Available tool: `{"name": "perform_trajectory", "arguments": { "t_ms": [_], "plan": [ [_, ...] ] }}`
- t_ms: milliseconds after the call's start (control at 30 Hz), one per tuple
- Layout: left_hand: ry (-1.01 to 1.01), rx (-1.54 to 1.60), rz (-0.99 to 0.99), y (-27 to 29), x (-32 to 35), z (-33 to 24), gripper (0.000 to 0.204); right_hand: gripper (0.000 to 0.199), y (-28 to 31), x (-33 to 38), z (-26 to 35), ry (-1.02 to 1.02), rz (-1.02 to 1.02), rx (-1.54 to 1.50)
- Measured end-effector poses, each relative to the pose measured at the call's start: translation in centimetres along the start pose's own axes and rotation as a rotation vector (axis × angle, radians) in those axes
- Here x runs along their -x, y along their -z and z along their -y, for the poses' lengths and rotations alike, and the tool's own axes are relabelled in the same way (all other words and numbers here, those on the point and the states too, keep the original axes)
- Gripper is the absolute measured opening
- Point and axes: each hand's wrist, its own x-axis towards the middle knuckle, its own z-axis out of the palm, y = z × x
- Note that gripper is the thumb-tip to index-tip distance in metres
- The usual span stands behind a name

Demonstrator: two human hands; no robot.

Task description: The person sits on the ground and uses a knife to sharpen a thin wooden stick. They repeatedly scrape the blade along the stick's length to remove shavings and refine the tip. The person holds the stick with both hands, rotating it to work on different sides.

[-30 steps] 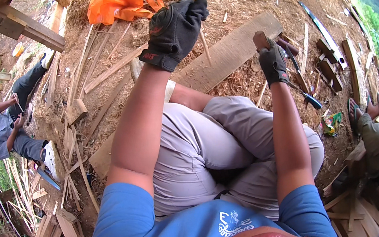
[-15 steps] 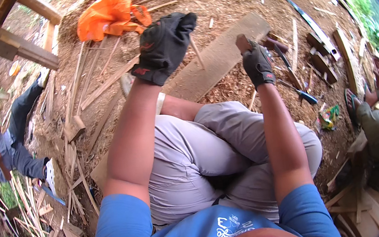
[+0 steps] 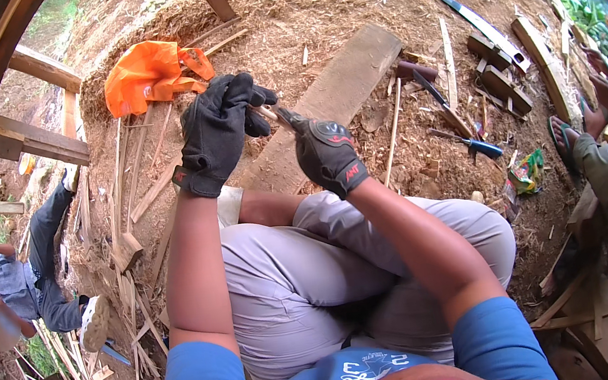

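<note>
Both my hands wear black gloves and are raised close together in front of my crossed legs. My left hand (image 3: 215, 136) is closed, its fingers curled toward a small light-brown bit at their tips; what that is cannot be made out. From the right, my right hand (image 3: 326, 156) reaches in, fingers pressed together and almost meeting the left fingertips. Whatever lies between the two hands is too small to name. Beneath and beyond them a broad wooden plank (image 3: 357, 70) lies slanted on the shavings. A thin stick (image 3: 393, 134) rests to the right of my right hand.
An orange bag (image 3: 148, 76) lies far left. At right are a handsaw (image 3: 479, 25), wooden blocks (image 3: 506, 91), a blue-handled tool (image 3: 483, 149) and a crumpled wrapper (image 3: 527, 172). One person (image 3: 43, 265) sits left, another (image 3: 604, 167) right. A timber frame (image 3: 33, 142) stands far left.
My right hand has moved left and closer to my left hand, turning inward. My left hand has dropped slightly and shifted left. The view has shifted a little.
</note>
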Motion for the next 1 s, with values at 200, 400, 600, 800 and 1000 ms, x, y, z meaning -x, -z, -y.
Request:
{"name": "perform_trajectory", "arguments": {
  "t_ms": [200, 400, 600, 800, 1000],
  "plan": [
    [-0.084, -0.036, 0.021, -0.8, -1.1, 0.5, 0.035, 0.056, -0.1, 0.0, -0.3, -0.18, 0.09, -0.052],
    [-0.052, 0.073, -0.074, -0.5, -0.8, 1.9, 0.043, 0.07, -1.1, 0.5, 0.6, -0.096, -0.052, -0.063],
    [-0.038, -0.012, -0.048, -0.5, -1.8, 1.6, 0.046, 0.063, -1.7, -0.1, 0.9, 0.004, -0.221, -0.131],
    [-0.047, 0.01, -0.069, 0.6, -1.2, 2.6, 0.048, 0.058, -2.9, -0.1, 1.9, 0.074, -0.301, -0.061],
    [-0.028, 0.073, -0.073, 0.3, -1.3, 2.4, 0.048, 0.058, -2.5, -0.3, 1.4, 0.023, -0.203, -0.038]
  ]
}}
